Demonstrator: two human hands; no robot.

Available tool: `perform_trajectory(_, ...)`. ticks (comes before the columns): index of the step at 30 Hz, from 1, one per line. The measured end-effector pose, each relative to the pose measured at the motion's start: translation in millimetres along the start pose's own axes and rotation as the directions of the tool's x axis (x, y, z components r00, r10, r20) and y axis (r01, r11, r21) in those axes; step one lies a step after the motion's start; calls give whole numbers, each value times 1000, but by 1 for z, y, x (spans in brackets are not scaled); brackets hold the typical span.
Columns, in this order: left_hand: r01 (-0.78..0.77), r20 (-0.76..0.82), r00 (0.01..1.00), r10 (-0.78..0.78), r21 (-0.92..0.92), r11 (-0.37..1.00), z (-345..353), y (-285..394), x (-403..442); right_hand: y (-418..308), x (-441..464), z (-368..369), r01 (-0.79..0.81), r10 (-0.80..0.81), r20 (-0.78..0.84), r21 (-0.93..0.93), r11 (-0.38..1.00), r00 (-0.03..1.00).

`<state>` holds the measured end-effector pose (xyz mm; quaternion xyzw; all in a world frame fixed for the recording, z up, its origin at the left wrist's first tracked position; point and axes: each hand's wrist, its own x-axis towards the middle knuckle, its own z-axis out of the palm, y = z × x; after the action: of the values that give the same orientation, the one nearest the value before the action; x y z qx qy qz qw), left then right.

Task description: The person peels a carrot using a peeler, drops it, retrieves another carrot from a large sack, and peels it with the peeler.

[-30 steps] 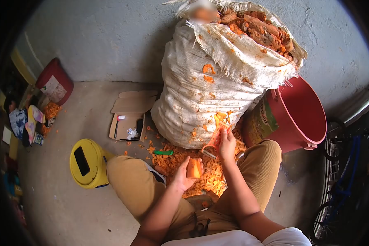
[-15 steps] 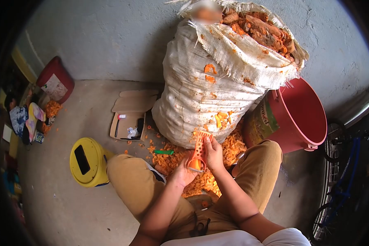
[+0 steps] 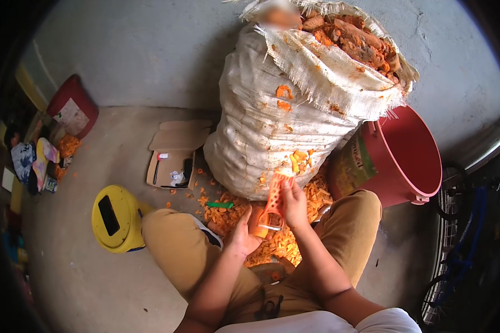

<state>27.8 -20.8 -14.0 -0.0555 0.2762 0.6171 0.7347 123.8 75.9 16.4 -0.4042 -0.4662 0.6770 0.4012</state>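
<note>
Carrot [image 3: 258, 226]: an orange chunk in the left hand [image 3: 243, 234], up above the pile of peels [image 3: 280, 248] and between the knees [image 3: 172, 227].
Left grip: thumb and fingers curl round the carrot, just as wide as it is thick; some fingers are hidden.
Peeler [image 3: 274, 200]: orange, with holes in its handle. Its blade [image 3: 271, 227] is right by the carrot's near end; I can't tell if they touch.
Right grip: the right hand [image 3: 295, 203] has the handle pinched tight between thumb and fingers.
Peeling well: I'd hold the carrot tight, lay the blade flat, and make long, light strokes along it. Turn it a bit after each one, and keep the left thumb away from the blade.
Carrot's way: its long side runs from the sack [image 3: 272, 127] side toward the white shirt [image 3: 316, 323], with one end facing the shirt. I can't tell how much it tips.
Farther out: a red bucket [image 3: 380, 188] right of the sack, a yellow tub [image 3: 129, 233] off to the left.
</note>
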Motion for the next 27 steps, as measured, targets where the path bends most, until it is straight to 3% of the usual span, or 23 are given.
perform_trajectory(2,-35,114,993,34,5,999,-3,-1,1,13,-6,9,91,-82,56,-175,980,995)
perform_trajectory(4,-58,-5,998,58,-29,998,0,-4,4,11,-10,14,221,-209,78,-448,866,975)
perform_trajectory(5,-71,-63,996,68,-46,996,1,-5,6,10,-9,15,234,-234,59,-465,854,970)
perform_trajectory(7,-39,15,999,39,-28,999,-7,-4,9,6,-9,17,257,-284,22,-498,829,959)
perform_trajectory(11,2,108,994,-15,113,994,-12,-3,5,22,12,-5,98,-190,-149,-475,874,970)
perform_trajectory(13,28,118,992,-47,158,987,-8,-2,-2,29,41,-35,26,-159,-390,-325,945,907)
perform_trajectory(15,53,135,988,-76,168,984,-3,0,-9,16,47,-49,126,-152,-484,-85,988,862)
perform_trajectory(17,43,100,993,-56,136,990,-7,0,-3,12,37,-41,166,-146,-384,20,986,912)
perform_trajectory(19,35,50,998,-41,116,993,-7,-1,2,-3,15,-18,54,-77,-181,-133,990,980)
perform_trajectory(21,68,69,995,-72,68,995,-7,-3,1,4,5,1,84,-83,-67,3,996,994)
perform_trajectory(22,76,77,994,-81,56,995,-7,-4,0,8,2,6,117,-123,-73,-86,989,990)
perform_trajectory(23,86,87,992,-90,44,995,-7,-5,0,7,-2,8,187,-213,-45,-332,925,976)
perform_trajectory(25,142,108,981,-161,163,976,-8,-4,-2,9,-2,10,281,-353,-84,-447,849,932)
perform_trajectory(27,191,120,966,-231,279,941,-9,-3,-4,18,20,-14,236,-376,-241,-462,855,895)
